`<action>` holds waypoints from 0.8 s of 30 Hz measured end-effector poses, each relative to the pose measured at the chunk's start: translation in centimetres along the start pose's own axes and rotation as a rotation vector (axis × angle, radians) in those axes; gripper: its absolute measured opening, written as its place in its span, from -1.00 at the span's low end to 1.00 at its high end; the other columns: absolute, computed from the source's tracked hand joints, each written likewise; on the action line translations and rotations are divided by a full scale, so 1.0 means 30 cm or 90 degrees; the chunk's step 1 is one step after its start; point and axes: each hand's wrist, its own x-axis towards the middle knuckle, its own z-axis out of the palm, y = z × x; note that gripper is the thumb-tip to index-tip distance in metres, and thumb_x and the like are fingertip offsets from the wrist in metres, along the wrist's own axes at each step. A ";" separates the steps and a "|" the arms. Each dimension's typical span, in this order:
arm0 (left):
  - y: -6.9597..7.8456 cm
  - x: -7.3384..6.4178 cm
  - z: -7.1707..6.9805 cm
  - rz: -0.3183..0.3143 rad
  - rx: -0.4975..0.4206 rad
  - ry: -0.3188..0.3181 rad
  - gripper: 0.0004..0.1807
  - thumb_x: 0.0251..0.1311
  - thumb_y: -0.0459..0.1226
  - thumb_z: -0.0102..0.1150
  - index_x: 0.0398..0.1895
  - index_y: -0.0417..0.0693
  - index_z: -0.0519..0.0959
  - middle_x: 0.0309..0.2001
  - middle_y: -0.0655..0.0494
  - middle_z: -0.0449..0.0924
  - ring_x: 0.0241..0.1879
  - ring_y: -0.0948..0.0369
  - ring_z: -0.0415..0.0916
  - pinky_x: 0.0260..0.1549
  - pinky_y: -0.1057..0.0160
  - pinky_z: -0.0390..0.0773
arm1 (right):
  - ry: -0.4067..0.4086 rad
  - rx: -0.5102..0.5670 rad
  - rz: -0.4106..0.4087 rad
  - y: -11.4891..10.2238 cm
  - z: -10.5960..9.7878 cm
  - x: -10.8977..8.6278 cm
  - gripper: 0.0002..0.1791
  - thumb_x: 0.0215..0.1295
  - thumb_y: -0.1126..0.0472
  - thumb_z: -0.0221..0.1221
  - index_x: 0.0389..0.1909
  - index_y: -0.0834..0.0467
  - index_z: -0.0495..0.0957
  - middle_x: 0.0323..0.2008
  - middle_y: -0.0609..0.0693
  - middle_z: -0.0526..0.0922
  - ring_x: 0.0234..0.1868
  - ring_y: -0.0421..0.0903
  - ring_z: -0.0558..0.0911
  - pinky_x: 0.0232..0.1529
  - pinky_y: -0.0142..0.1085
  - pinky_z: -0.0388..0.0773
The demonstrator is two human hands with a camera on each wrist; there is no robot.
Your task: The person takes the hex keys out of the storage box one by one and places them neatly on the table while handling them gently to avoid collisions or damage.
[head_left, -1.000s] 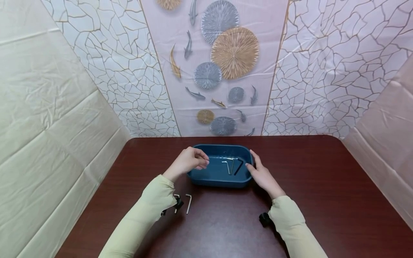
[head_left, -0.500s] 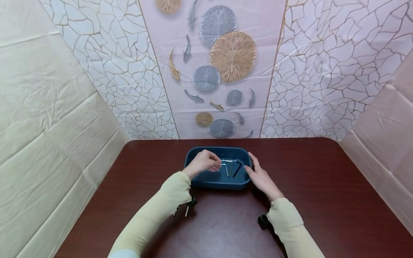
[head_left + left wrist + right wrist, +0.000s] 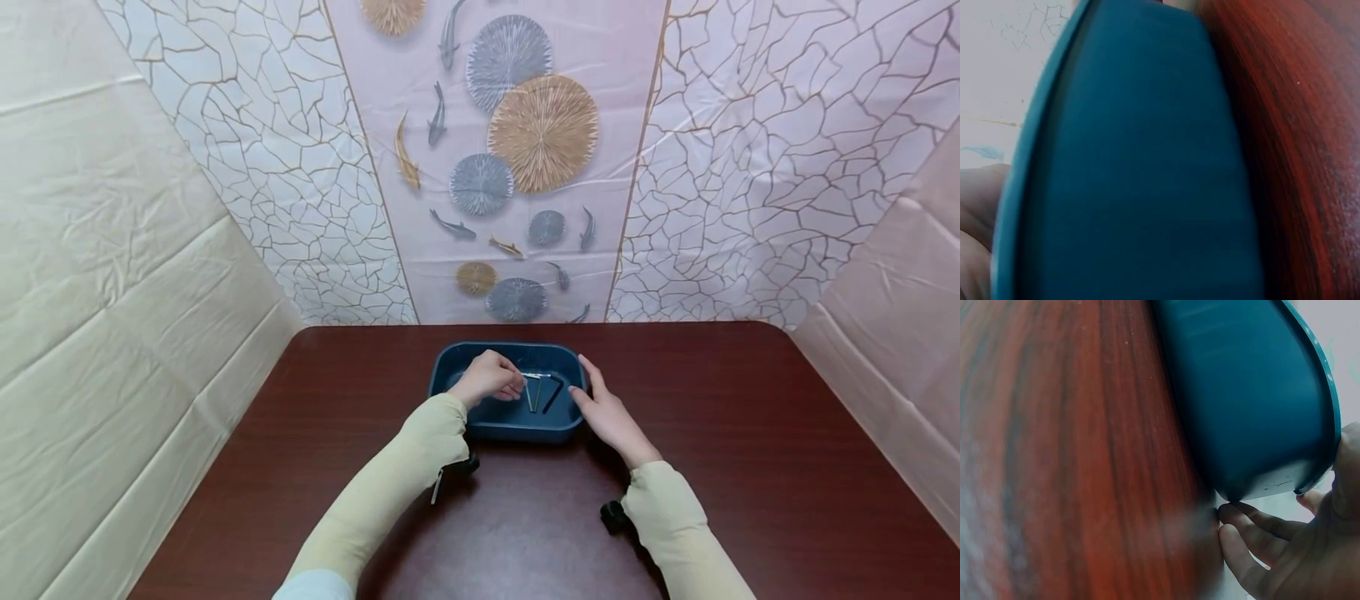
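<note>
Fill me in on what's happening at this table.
A person is working over a blue tray with hex keys in it. The right hand holds the tray's right end, while the left hand is over the tray with its fingertips by the silver keys; whether it holds one is too small to tell. A black key lies to their right. Another silver key is on the table, partly hidden by the left sleeve.

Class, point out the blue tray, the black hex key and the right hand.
Blue tray (image 3: 517, 434): head view, front wall.
Black hex key (image 3: 553, 397): head view, long arm.
Right hand (image 3: 611, 413): head view, back of hand.
</note>
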 end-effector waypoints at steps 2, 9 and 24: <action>-0.002 0.008 0.004 -0.008 0.003 0.002 -0.83 0.28 -0.39 0.29 -0.17 -0.37 0.72 -0.24 -0.20 0.73 -0.38 0.13 0.71 -0.25 0.15 0.71 | 0.000 0.001 0.000 0.002 0.001 0.000 -0.23 0.61 -0.06 -0.15 0.62 -0.21 -0.37 0.56 0.32 -0.05 0.49 0.35 0.11 0.36 0.32 0.13; -0.019 0.037 0.017 -0.035 0.029 -0.025 -0.84 0.28 -0.37 0.29 -0.26 -0.35 0.74 -0.39 -0.11 0.73 -0.46 0.16 0.67 -0.31 0.17 0.71 | 0.003 -0.004 0.002 -0.001 0.000 0.002 -0.23 0.61 -0.07 -0.14 0.62 -0.21 -0.36 0.56 0.31 -0.04 0.49 0.34 0.12 0.36 0.32 0.13; -0.030 0.065 0.033 -0.049 0.083 -0.047 -0.85 0.21 -0.36 0.37 -0.41 -0.33 0.75 -0.52 -0.04 0.69 -0.56 0.17 0.64 -0.44 0.21 0.69 | 0.005 -0.014 0.003 -0.005 0.002 0.002 -0.22 0.61 -0.06 -0.13 0.63 -0.18 -0.35 0.54 0.35 -0.01 0.46 0.39 0.15 0.32 0.34 0.18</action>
